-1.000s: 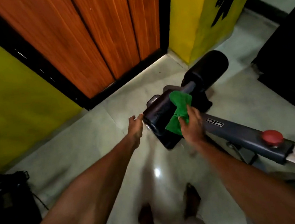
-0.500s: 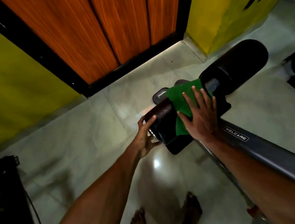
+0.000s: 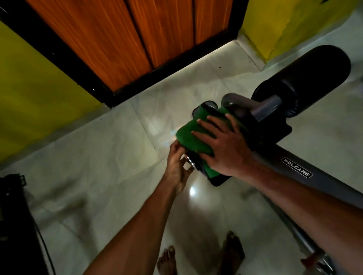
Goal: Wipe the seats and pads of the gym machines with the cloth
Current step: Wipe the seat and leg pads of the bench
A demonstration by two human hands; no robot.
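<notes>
On the near roller pad (image 3: 203,171), the cloth (image 3: 193,139) now sits further left.

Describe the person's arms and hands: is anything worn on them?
Nothing shows on either. Both forearms are bare as far as the picture reaches, with no sleeves, gloves, watch or rings visible on the left hand or the right hand. The feet below are bare too.

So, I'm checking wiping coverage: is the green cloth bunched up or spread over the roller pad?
Spread. The cloth drapes over the near roller pad, pressed flat under the right hand.
</notes>
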